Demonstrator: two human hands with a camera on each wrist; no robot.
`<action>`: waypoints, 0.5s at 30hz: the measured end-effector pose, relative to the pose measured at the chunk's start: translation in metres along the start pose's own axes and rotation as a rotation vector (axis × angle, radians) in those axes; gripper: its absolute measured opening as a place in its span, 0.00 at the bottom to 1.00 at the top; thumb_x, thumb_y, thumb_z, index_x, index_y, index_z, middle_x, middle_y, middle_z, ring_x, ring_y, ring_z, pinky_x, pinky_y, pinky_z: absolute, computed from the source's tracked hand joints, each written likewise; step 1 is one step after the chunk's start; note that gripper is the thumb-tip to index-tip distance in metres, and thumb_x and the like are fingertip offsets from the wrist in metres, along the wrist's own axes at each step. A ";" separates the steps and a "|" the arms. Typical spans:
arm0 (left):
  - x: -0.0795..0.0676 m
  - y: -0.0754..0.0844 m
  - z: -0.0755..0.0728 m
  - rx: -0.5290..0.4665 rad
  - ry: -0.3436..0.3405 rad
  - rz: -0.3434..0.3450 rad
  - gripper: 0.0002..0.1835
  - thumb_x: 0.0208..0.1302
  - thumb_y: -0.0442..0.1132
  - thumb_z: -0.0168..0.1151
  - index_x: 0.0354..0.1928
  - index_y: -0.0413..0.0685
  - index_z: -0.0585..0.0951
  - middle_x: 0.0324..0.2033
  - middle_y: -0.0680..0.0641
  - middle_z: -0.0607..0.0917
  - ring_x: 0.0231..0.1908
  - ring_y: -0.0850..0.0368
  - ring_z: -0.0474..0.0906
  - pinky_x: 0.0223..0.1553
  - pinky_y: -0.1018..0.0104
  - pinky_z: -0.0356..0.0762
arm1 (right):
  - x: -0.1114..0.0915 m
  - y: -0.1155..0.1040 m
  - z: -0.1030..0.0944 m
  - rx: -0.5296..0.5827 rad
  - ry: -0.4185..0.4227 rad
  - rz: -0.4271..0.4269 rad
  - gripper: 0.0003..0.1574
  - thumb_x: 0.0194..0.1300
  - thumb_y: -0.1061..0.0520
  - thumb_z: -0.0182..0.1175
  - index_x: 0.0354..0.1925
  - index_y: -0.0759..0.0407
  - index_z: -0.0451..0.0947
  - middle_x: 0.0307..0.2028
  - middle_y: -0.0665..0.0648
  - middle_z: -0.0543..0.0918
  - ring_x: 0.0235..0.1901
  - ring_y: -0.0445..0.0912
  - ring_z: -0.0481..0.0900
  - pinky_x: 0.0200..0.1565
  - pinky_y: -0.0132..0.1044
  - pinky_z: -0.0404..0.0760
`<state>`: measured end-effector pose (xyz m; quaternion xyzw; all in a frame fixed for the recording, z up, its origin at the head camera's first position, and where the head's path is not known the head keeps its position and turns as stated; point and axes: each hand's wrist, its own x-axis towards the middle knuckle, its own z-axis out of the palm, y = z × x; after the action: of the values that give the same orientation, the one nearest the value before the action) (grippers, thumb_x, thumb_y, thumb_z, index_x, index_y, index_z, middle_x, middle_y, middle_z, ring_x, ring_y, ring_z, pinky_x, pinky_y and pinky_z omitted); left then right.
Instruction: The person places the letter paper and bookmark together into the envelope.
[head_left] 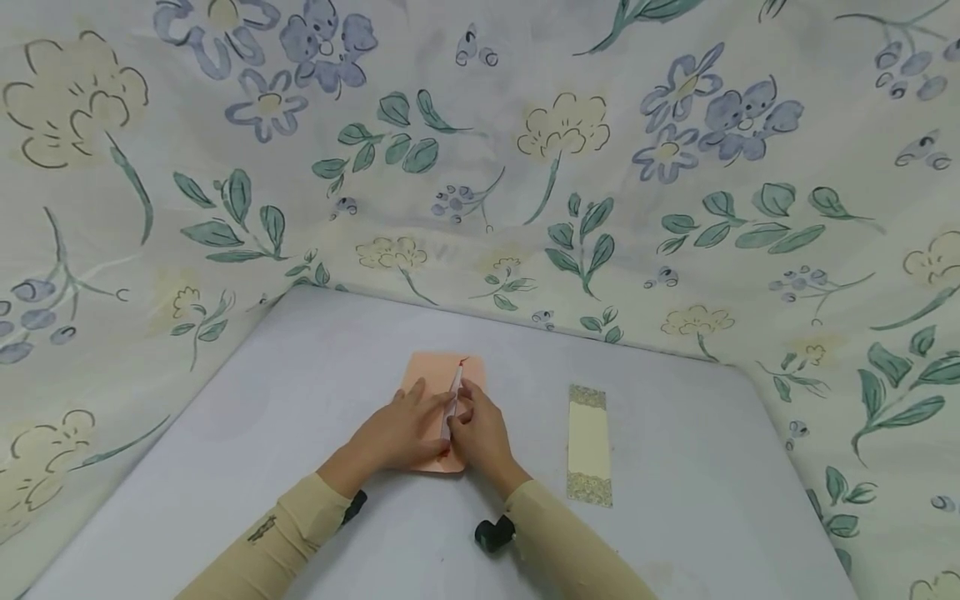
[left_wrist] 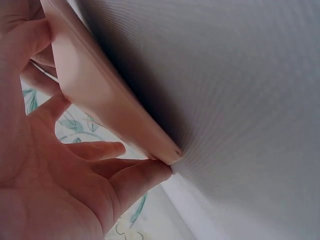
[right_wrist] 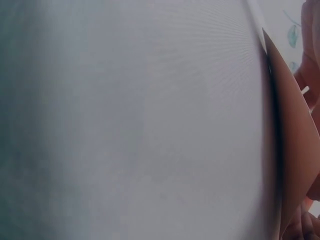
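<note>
A flat peach-coloured paper piece (head_left: pixel 431 367), like a card or envelope, lies on the table under both hands. A narrow white strip (head_left: pixel 457 380) runs lengthwise along it, with small red marks near both ends. My left hand (head_left: pixel 397 429) rests on the peach piece with its fingers spread, the thumb near its lower edge. At the right side my right hand (head_left: pixel 480 425) has curled fingers and pinches at the white strip. The left wrist view shows the peach piece (left_wrist: pixel 95 85) edge-on beside the fingers. In the right wrist view a peach flap (right_wrist: pixel 295 135) bulges up from the tabletop.
To the right lies a cream strip (head_left: pixel 588 437) with speckled, glittery ends. The pale table (head_left: pixel 360 542) meets flower-patterned cloth (head_left: pixel 480 275) at its back and sides. A dark rounded object (head_left: pixel 493 534) shows by the right wrist.
</note>
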<state>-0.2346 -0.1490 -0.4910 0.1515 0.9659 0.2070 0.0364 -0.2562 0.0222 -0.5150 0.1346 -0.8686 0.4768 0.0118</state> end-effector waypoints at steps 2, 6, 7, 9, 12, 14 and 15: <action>0.000 0.001 0.000 0.000 -0.005 -0.007 0.38 0.63 0.56 0.68 0.73 0.57 0.71 0.72 0.24 0.60 0.64 0.15 0.62 0.53 0.29 0.73 | 0.000 0.000 -0.001 -0.005 0.001 -0.003 0.40 0.63 0.67 0.66 0.71 0.66 0.66 0.61 0.62 0.81 0.33 0.41 0.84 0.30 0.29 0.79; 0.000 0.004 0.000 0.002 -0.018 -0.018 0.38 0.63 0.57 0.67 0.74 0.57 0.70 0.73 0.25 0.60 0.65 0.16 0.62 0.54 0.29 0.73 | -0.001 0.002 -0.003 -0.010 0.006 -0.002 0.39 0.64 0.66 0.66 0.71 0.65 0.67 0.61 0.62 0.81 0.33 0.40 0.84 0.30 0.29 0.79; 0.000 0.004 0.000 0.004 -0.022 -0.021 0.38 0.63 0.57 0.67 0.74 0.57 0.70 0.73 0.25 0.60 0.66 0.16 0.61 0.54 0.29 0.72 | -0.002 0.002 -0.004 -0.012 0.010 -0.002 0.39 0.64 0.66 0.66 0.71 0.65 0.67 0.61 0.62 0.81 0.32 0.40 0.83 0.30 0.29 0.79; 0.000 0.004 0.001 0.003 -0.024 -0.024 0.39 0.63 0.58 0.67 0.74 0.58 0.70 0.74 0.26 0.59 0.66 0.17 0.61 0.55 0.29 0.72 | -0.002 0.003 -0.005 -0.015 0.015 -0.003 0.39 0.64 0.66 0.66 0.71 0.65 0.67 0.61 0.62 0.81 0.32 0.40 0.82 0.30 0.29 0.79; 0.000 0.003 0.001 0.005 -0.023 -0.021 0.39 0.63 0.58 0.68 0.74 0.57 0.70 0.74 0.26 0.59 0.66 0.17 0.61 0.55 0.29 0.72 | -0.003 0.005 -0.008 -0.031 0.018 0.011 0.39 0.64 0.66 0.66 0.71 0.64 0.67 0.61 0.61 0.81 0.32 0.38 0.80 0.31 0.28 0.78; 0.000 0.003 0.001 0.003 -0.023 -0.019 0.39 0.63 0.58 0.68 0.74 0.56 0.70 0.73 0.25 0.59 0.66 0.16 0.61 0.55 0.28 0.72 | -0.004 0.006 -0.009 -0.051 0.022 0.014 0.38 0.64 0.66 0.66 0.71 0.64 0.67 0.61 0.61 0.81 0.31 0.38 0.78 0.30 0.28 0.78; 0.000 0.002 0.000 0.002 -0.025 -0.019 0.39 0.63 0.58 0.68 0.74 0.56 0.70 0.74 0.25 0.59 0.66 0.16 0.60 0.55 0.28 0.72 | -0.004 0.007 -0.010 -0.062 0.024 0.020 0.38 0.65 0.66 0.66 0.71 0.63 0.67 0.61 0.60 0.81 0.31 0.37 0.78 0.31 0.28 0.77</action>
<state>-0.2343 -0.1467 -0.4905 0.1449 0.9669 0.2037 0.0503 -0.2554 0.0352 -0.5156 0.1195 -0.8841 0.4513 0.0217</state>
